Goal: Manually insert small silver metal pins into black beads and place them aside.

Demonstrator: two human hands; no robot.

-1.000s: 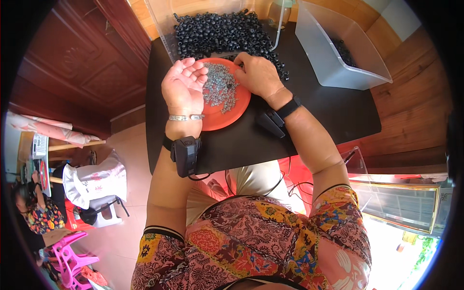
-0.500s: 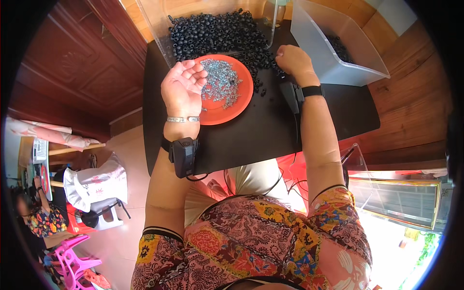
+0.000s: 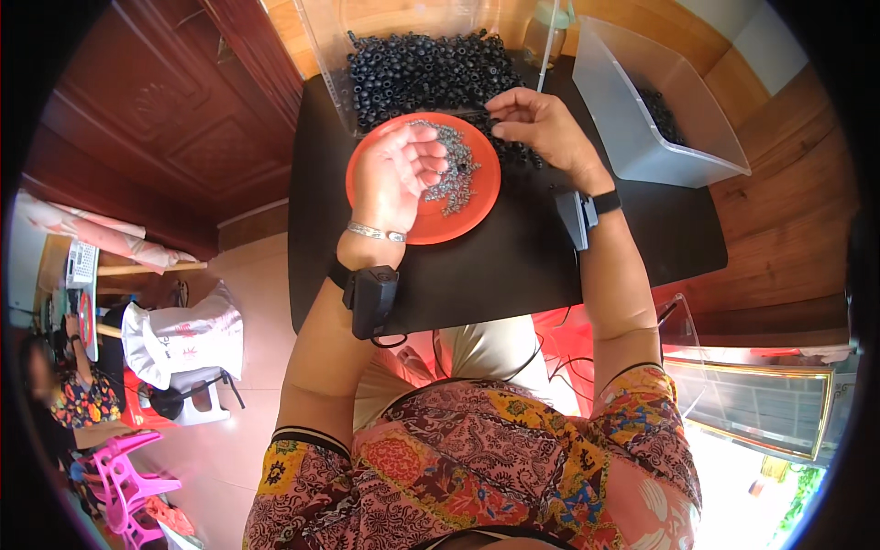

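My left hand (image 3: 396, 179) is turned palm up over the red round plate (image 3: 423, 235), with its fingers curled in. Whether a small piece lies in those fingers I cannot make out. On the plate is a heap of tiny silvery metal pieces (image 3: 456, 188). To the right of the plate, my right hand (image 3: 548, 136) pinches a small black ring-like part (image 3: 496, 121) between thumb and fingertips. Behind both hands, a pile of similar black parts (image 3: 417, 73) fills a clear bin and spills forward beside the plate.
A translucent bin (image 3: 674, 158) with more black parts stands at the right of the dark table (image 3: 513, 261). A jar (image 3: 547, 27) is at the back. On the left are a white bag (image 3: 188, 335), pink stools (image 3: 137, 472) and another person (image 3: 84, 394).
My right hand has come left toward the plate, its fingers now in a pinch. My left hand is farther over the plate. The whole view has shifted slightly.
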